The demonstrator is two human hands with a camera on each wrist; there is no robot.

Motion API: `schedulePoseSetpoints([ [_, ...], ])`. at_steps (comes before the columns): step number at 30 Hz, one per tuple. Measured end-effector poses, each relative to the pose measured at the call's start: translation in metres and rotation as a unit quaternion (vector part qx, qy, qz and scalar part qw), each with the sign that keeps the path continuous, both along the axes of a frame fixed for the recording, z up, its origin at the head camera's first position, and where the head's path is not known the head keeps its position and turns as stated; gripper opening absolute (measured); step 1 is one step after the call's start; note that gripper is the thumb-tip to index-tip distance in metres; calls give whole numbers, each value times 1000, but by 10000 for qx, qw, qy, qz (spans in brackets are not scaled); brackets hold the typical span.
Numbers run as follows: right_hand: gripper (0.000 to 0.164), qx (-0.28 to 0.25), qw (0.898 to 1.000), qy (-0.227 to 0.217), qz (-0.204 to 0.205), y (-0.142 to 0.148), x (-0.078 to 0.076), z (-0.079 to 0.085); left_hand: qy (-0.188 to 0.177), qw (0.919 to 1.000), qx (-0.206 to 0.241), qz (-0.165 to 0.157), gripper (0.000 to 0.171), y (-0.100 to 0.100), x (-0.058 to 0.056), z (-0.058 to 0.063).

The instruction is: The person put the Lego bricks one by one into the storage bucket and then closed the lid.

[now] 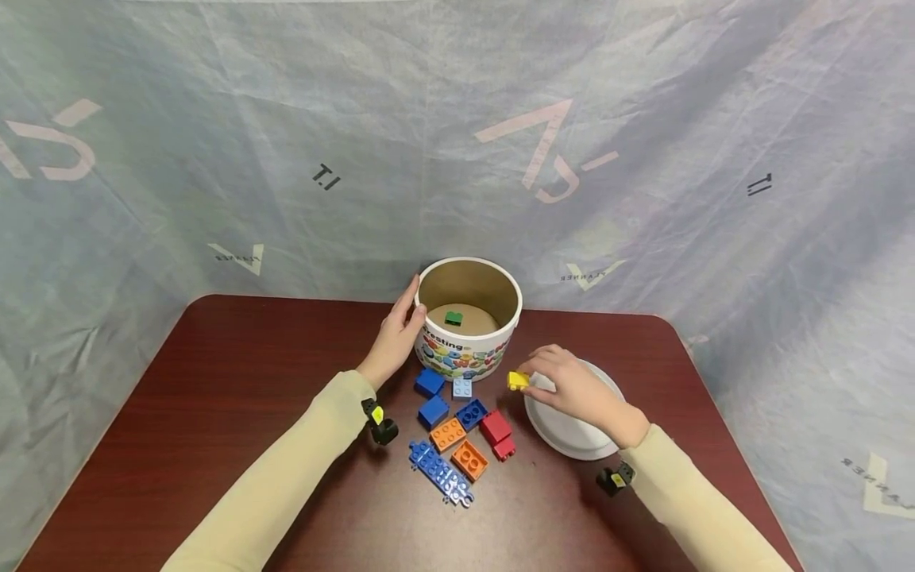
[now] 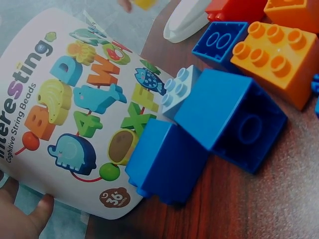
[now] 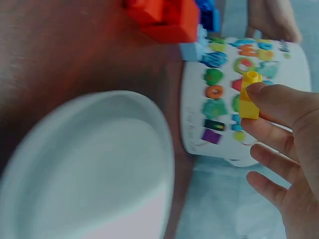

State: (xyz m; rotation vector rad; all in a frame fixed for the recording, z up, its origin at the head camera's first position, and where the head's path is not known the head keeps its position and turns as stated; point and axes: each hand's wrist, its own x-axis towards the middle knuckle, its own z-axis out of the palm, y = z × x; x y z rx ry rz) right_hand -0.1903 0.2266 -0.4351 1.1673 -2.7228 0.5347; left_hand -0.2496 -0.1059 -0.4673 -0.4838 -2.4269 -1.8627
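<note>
My left hand (image 1: pixel 391 342) rests against the left side of a white printed bucket (image 1: pixel 429 367), fingers straight along its wall. Inside the bucket a green toy brick (image 1: pixel 453 318) lies on the bottom. To the right of the bucket my right hand (image 1: pixel 575 389) pinches a small yellow toy brick (image 1: pixel 518 381) between thumb and forefinger. In the right wrist view this yellow brick (image 3: pixel 248 99) has one stud on top, and the other fingers spread loosely. Beneath the right hand lies a white round lid (image 1: pixel 586 441).
In front of the bucket lie blue bricks (image 1: pixel 433 412), a light blue brick (image 1: pixel 461 388), orange bricks (image 1: pixel 447 434), red bricks (image 1: pixel 497 429) and a long blue studded piece (image 1: pixel 441 473). A grey cloth (image 1: pixel 429 199) hangs behind the brown table (image 1: pixel 214 413).
</note>
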Motion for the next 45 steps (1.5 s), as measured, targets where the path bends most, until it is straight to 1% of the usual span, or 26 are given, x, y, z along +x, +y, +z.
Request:
schedulePoseSetpoints([
  [3, 23, -17, 9999, 105, 35, 1, -3, 12, 26, 10000, -14, -2, 63, 0, 0, 1],
  [6, 23, -51, 9999, 101, 66, 2, -6, 23, 21, 10000, -20, 1, 62, 0, 0, 1],
  [16, 24, -84, 9990, 327, 292, -3, -17, 54, 14, 10000, -13, 26, 63, 1, 1, 0],
  [23, 23, -152, 9966, 629, 504, -12, -31, 71, -27, 10000, -69, 29, 63, 0, 1, 1],
  [27, 24, -158, 9961, 676, 541, -19, -39, 80, -51, 9999, -93, 49, 63, 1, 2, 2],
  [33, 22, -81, 9971, 607, 453, -29, -51, 87, -81, 9999, -122, 59, 63, 0, 1, 3],
  [38, 21, -9, 9983, 473, 339, -41, -62, 90, -41, 9999, -125, 77, 63, -2, 0, 1],
  [39, 21, 17, 9985, 452, 319, -43, -65, 89, -81, 9999, -109, 80, 63, -1, 3, 7],
  [45, 23, 90, 9993, 308, 206, -58, -80, 88, -66, 9999, -78, 124, 63, -2, 2, 6],
])
